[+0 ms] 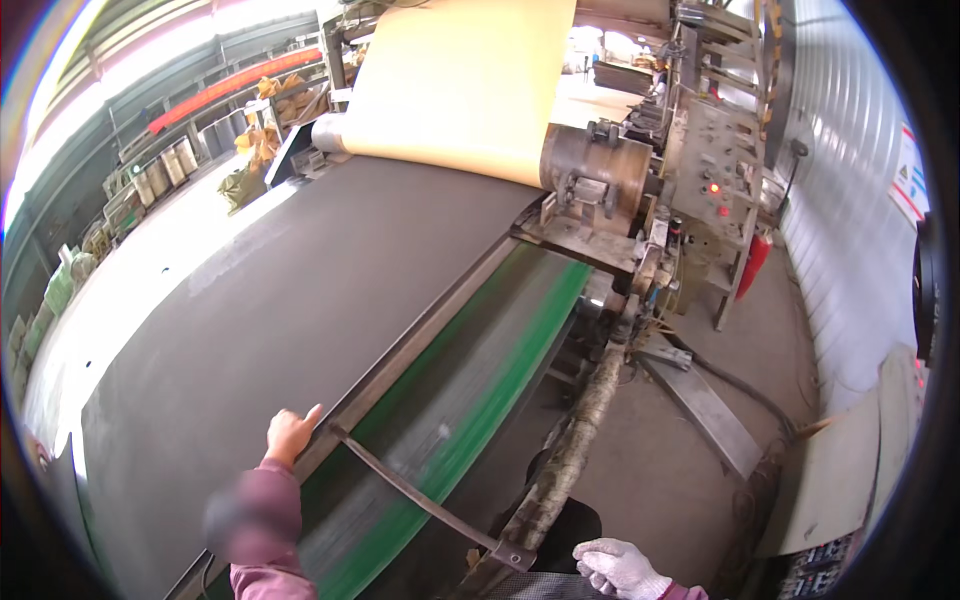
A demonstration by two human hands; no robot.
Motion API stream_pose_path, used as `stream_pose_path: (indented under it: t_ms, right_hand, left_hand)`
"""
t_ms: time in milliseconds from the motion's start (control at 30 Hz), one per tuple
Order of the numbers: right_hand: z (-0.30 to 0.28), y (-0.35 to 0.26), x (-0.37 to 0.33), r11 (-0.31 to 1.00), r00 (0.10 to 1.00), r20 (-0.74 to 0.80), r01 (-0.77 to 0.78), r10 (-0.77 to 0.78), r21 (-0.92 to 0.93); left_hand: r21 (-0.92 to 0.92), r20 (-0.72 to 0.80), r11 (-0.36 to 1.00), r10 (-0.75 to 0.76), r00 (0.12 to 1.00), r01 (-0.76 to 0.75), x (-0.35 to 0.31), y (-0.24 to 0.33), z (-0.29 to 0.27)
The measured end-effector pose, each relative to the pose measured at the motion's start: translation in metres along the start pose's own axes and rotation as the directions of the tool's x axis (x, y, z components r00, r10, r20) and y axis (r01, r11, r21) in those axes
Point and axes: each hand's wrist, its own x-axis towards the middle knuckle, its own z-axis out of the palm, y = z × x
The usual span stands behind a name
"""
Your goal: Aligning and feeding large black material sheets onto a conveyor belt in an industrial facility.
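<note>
My bare left hand (290,436) is over the edge of a wide dark grey sheet (290,290), beside the long metal rail (425,325). Its thumb points away from the other fingers, and nothing shows in it. In a white knitted glove, my right hand (620,568) is low at the front, right of a metal bar's end joint (512,556). Its fingers curl together with no object visible in them. Between the hands runs a green and grey belt (480,375), crossed by a thin metal bar (410,487).
A pale yellow sheet (455,85) passes round a roller (600,170) at the far end. Right of it stands a control panel (715,160) with red lights. A worn pipe (580,430), a loose metal plate (705,415) and a red extinguisher (754,264) are to the right.
</note>
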Motion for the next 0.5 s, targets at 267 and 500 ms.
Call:
stream_pose_path:
  t_ms: [267,500]
  right_hand:
    - [0.05,-0.041,-0.021,0.918,0.991,0.123,0.096,-0.053,-0.384]
    - [-0.002,0.016,-0.01,0.879,0.996,-0.009,-0.086,0.093,-0.469]
  left_hand:
    - [0.154,0.022,0.935,0.319,0.948,-0.318,-0.047,-0.076,0.024]
    - [0.364,0.098,0.896,-0.308,0.946,0.254,-0.187,-0.206,0.002]
